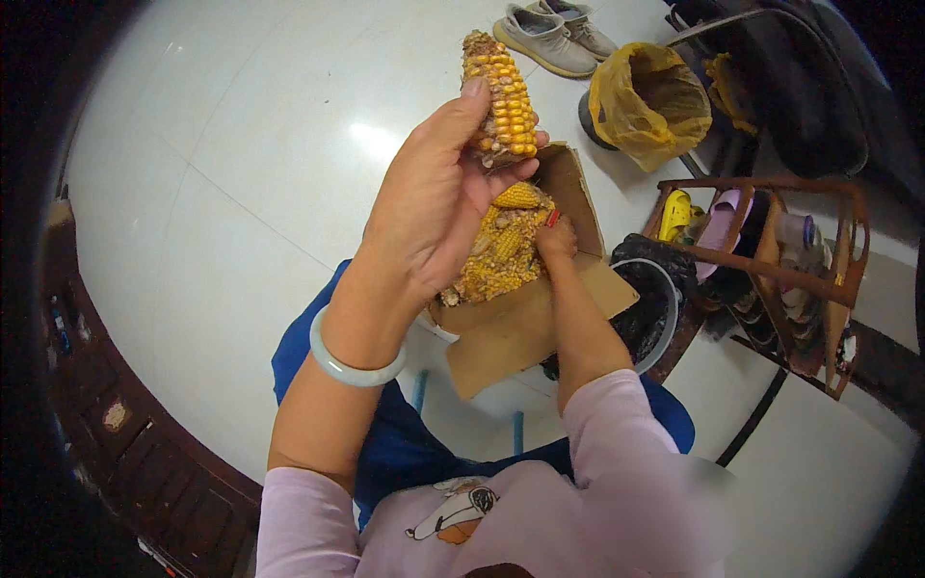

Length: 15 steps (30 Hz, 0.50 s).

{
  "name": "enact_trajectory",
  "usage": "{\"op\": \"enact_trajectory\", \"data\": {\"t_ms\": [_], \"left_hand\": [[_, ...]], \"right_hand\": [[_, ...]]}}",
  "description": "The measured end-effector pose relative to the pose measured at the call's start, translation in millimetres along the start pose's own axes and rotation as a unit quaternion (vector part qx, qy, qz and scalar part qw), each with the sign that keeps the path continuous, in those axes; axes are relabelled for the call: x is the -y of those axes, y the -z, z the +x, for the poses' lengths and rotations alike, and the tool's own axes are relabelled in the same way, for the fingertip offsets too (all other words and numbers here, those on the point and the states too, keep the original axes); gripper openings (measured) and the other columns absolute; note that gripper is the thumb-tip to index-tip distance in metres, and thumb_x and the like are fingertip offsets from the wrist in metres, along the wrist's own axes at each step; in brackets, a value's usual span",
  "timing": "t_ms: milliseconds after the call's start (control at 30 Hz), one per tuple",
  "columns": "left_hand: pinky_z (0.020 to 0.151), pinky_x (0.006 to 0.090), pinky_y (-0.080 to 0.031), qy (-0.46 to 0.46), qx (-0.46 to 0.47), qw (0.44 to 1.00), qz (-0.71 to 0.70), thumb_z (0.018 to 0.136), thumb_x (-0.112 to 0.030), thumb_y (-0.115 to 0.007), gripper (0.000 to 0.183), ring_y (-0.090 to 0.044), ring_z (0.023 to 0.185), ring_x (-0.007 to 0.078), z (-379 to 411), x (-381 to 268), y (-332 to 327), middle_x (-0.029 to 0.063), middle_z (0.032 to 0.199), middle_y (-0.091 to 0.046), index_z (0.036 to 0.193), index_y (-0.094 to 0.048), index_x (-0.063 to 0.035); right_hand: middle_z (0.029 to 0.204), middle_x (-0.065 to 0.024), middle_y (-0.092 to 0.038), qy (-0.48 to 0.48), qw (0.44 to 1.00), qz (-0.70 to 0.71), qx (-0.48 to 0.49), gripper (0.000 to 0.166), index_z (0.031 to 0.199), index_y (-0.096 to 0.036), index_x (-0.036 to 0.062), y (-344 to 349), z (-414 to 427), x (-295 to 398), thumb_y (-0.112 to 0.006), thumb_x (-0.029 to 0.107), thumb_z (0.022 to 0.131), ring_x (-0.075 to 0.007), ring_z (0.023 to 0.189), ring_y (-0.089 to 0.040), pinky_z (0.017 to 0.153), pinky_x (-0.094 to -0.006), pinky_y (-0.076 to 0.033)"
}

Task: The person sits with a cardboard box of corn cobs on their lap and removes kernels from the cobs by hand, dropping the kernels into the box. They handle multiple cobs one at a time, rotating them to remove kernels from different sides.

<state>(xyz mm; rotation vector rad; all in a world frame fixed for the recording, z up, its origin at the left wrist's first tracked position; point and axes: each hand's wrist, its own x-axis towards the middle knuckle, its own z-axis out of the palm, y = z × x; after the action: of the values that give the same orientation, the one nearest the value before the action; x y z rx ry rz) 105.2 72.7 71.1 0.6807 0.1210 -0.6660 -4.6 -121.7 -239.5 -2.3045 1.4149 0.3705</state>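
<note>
My left hand point(433, 180) grips a dried ear of corn point(509, 108), raised above the box, with the thumb pressed along one side. Its rows of yellow kernels are mostly full, and the upper tip is brown and ragged. Below it, an open cardboard box point(498, 361) contains loose corn kernels point(498, 285) and more corn ears point(519, 196). My right hand point(558, 240) is inside the box near its right wall, fingers closed around a small red object point(553, 219). Most of that object is hidden by the hand, so its kind is unclear.
A bin with a yellow bag point(650, 108) stands beyond the box, near grey sneakers point(549, 36). On the right are a grey-rimmed bucket lined with black plastic point(668, 325) and a wooden shoe rack point(766, 264). Dark wooden furniture point(144, 433) curves along the left.
</note>
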Motion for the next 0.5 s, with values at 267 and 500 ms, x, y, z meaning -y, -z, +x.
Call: {"op": "enact_trajectory", "data": {"t_ms": [267,500], "left_hand": [[0.083,0.0342,-0.049,-0.007,-0.001,1.000,-0.004,0.095,-0.031,-0.049,0.035,-0.060,0.099,0.0242,4.3,-3.0,0.4,0.0163,0.107,-0.060,0.116,-0.050,-0.0023],[0.082,0.0342,-0.049,-0.019,-0.017,1.000,0.005,0.095,-0.030,-0.050,0.033,-0.059,0.093,0.0221,6.0,-3.5,-1.5,0.0118,0.100,-0.058,0.110,-0.050,-0.0014]], "right_hand": [[0.089,-0.0181,-0.064,-0.003,0.991,0.126,0.043,0.026,0.088,-0.060,-0.0005,-21.3,29.0,-15.6,-0.063,0.017,0.070,-0.0350,0.084,-0.062,0.075,-0.0416,-0.050],[0.081,-0.0075,-0.063,-0.053,0.880,0.408,0.237,0.010,0.086,-0.058,0.0024,25.1,-8.1,5.9,-0.059,0.010,0.080,-0.0186,0.068,-0.059,0.061,-0.0354,-0.048]]}}
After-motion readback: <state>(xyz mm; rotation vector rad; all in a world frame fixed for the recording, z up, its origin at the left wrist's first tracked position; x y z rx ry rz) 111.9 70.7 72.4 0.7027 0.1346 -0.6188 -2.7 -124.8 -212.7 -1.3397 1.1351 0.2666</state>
